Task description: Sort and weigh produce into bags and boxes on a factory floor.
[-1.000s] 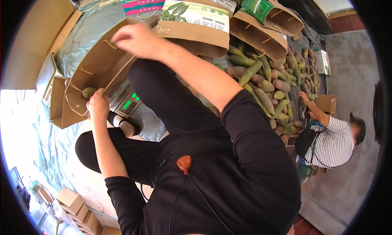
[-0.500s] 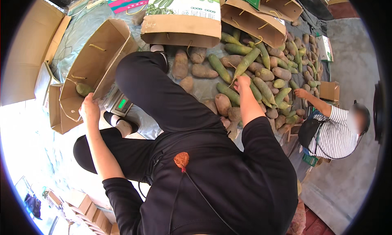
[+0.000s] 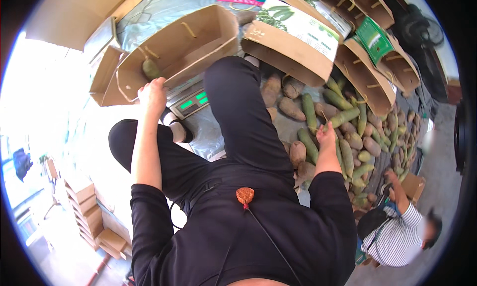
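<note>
My left hand (image 3: 153,96) is closed on the near rim of a long open cardboard box (image 3: 203,30) with yellow cord handles. Inside that box, at its left end, lies one green radish (image 3: 150,67). Over the heap at the right, my right hand (image 3: 326,137) has its fingers closed at the thin-rooted end of another green radish (image 3: 344,118), whose body points away to the right. Around it lie more green radishes (image 3: 308,112) and brownish, soil-covered roots (image 3: 291,108). Between the box and my leg sits a scale (image 3: 191,101) with lit green displays.
Another cardboard box (image 3: 285,52) with a printed white panel stands ahead of me. More open boxes (image 3: 365,77) stand at the back right, near a black fan (image 3: 420,28). At the right, a person in a striped shirt (image 3: 400,236) reaches toward the heap. Stacked cartons (image 3: 87,211) are at lower left.
The view has turned, so everything sits further right. The radish at my right hand has swung from steeply upright to nearly level. My left hand stays on the box rim. The other person's arm has drawn back.
</note>
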A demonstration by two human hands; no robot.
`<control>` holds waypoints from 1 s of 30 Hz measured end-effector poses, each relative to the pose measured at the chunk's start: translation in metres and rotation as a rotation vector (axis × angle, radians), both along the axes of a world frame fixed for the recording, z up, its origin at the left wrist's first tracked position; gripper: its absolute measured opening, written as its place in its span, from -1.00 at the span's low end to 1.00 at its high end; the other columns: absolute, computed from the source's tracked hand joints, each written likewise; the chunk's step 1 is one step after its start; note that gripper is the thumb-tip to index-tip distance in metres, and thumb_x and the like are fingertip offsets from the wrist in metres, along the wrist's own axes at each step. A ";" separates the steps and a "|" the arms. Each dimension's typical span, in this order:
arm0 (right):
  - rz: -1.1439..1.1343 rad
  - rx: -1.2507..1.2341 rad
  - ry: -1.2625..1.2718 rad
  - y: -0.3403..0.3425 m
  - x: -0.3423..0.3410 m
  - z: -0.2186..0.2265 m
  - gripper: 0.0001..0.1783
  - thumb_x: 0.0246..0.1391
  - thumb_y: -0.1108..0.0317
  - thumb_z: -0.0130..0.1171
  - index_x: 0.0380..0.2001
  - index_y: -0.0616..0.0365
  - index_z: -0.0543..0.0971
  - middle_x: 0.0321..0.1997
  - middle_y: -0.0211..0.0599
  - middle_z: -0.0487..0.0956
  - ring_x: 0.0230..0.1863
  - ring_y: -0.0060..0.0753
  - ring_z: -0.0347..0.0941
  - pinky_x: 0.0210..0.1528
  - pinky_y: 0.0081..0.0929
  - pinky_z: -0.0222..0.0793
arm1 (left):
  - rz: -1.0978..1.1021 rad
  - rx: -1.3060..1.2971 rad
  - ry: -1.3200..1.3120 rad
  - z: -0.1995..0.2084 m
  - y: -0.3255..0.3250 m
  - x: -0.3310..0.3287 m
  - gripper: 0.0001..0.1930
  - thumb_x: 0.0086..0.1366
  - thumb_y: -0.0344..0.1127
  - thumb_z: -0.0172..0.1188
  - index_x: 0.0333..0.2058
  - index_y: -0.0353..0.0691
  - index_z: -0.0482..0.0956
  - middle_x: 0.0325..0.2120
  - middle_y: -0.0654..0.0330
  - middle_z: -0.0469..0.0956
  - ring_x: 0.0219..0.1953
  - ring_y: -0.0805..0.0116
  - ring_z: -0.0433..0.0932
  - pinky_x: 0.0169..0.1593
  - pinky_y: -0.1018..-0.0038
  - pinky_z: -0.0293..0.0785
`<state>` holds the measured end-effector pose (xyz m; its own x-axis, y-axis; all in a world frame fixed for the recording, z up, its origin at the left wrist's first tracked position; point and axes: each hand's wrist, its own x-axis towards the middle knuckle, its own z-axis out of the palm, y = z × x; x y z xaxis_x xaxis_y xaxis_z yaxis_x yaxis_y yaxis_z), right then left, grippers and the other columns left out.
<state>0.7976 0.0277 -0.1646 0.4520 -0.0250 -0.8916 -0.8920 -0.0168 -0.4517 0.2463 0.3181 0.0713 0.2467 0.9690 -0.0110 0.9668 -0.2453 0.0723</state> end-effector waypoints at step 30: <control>1.676 0.698 -0.857 0.262 -0.207 0.359 -0.81 0.11 0.24 0.08 -0.32 0.12 0.50 -0.59 -0.55 0.39 -0.57 -0.73 0.25 -0.52 -0.70 0.09 | 0.061 -0.031 0.023 0.007 -0.003 -0.005 -0.84 -0.04 -0.49 0.11 -0.44 -0.09 0.52 -0.44 0.22 0.54 -0.25 0.19 0.54 -0.15 0.24 0.30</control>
